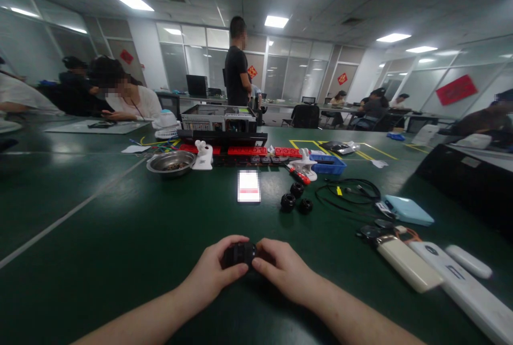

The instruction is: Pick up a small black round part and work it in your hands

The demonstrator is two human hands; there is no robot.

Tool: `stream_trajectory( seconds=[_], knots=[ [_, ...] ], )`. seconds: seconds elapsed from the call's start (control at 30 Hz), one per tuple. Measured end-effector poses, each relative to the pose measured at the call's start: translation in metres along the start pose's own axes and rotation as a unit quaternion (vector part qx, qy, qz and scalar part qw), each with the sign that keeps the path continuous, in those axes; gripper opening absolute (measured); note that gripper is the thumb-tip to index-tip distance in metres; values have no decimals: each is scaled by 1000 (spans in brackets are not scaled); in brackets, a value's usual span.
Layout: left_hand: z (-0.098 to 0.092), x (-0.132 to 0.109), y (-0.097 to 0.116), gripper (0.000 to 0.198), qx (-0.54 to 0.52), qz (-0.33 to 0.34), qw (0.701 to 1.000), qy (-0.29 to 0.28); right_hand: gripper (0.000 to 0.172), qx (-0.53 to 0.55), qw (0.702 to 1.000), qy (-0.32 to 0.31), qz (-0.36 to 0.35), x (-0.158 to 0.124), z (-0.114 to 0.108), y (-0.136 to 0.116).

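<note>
A black, ribbed, cylindrical part point(239, 253) is held low over the green table, near its front edge. My left hand point(214, 265) wraps round it from the left, thumb in front and fingers behind. From the other side, my right hand point(282, 267) pinches its right end between thumb and bent fingers. The fingertips behind the part are partly hidden. Farther out lie three black round parts with holes in the middle point(297, 199), grouped together. A small white card or screen point(249, 186), blurred out, is straight ahead of my hands.
At the back stand a metal bowl of small pieces point(171, 164), white stands point(203, 155), a red-handled screwdriver point(300, 175), a blue tray point(328, 164) and an open computer case point(218, 119). Black cables point(348, 192) and a light-blue box point(409, 210) lie right. People sit or stand beyond.
</note>
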State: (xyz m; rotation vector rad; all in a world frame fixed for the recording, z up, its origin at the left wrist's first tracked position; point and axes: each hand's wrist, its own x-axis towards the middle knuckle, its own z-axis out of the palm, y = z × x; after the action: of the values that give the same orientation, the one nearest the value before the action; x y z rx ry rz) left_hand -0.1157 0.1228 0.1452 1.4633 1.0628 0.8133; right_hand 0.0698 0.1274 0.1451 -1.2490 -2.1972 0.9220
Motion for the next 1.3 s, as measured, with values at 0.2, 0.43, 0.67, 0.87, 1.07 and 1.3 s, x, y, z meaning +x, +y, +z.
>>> stream_trajectory(
  seconds=[0.2,0.43,0.67,0.87,1.07,1.3],
  knots=[
    [-1,5,-6,38,-16,7,1000,6,27,27,1000,5,2,0,1,-1],
    [3,2,-2,38,21,8,999,23,23,8,999,33,-11,0,-3,1],
    [0,2,-7,39,30,25,999,-7,19,7,999,37,-2,1,-1,0],
    [-2,4,-11,38,-6,9,1000,-22,26,42,999,18,1,-2,-3,-5],
    [0,3,-4,37,25,6,1000,18,22,18,1000,14,8,-1,-4,-2],
    [0,5,-11,45,6,16,1000,9,18,16,1000,-3,9,2,-3,0]
  ],
)
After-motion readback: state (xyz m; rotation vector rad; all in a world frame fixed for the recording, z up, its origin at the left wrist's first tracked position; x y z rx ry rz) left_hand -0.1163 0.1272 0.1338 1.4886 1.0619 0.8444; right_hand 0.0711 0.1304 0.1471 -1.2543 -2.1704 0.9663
